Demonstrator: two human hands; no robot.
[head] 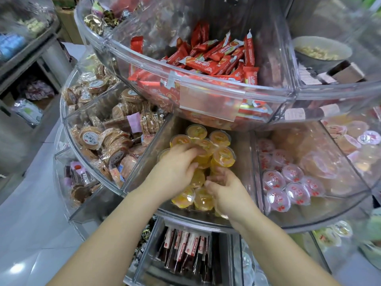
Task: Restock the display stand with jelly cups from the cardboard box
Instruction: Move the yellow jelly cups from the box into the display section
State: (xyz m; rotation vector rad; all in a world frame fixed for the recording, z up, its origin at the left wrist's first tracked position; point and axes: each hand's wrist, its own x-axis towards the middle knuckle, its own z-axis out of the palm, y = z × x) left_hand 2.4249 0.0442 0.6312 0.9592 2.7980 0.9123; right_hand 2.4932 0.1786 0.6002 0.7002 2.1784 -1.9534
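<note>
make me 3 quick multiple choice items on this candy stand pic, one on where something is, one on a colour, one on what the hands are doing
1. Where do the red-lidded jelly cups lie relative to the yellow jelly cups?
A. In the compartment to the right
B. In the tier above
C. On the floor

2. What colour are the long wrappers in the upper tier's bin?
A. Blue
B. Red
C. Green

3. What are the two hands doing?
A. Hanging idle beside the stand
B. Lifting the upper tier
C. Reaching into the yellow cup compartment

Answers:
1 A, a clear divider separates them on the same tier.
2 B, the packets are red with orange prints.
3 C, the left hand lies on the yellow cups and the right hand curls its grip around one.
</note>
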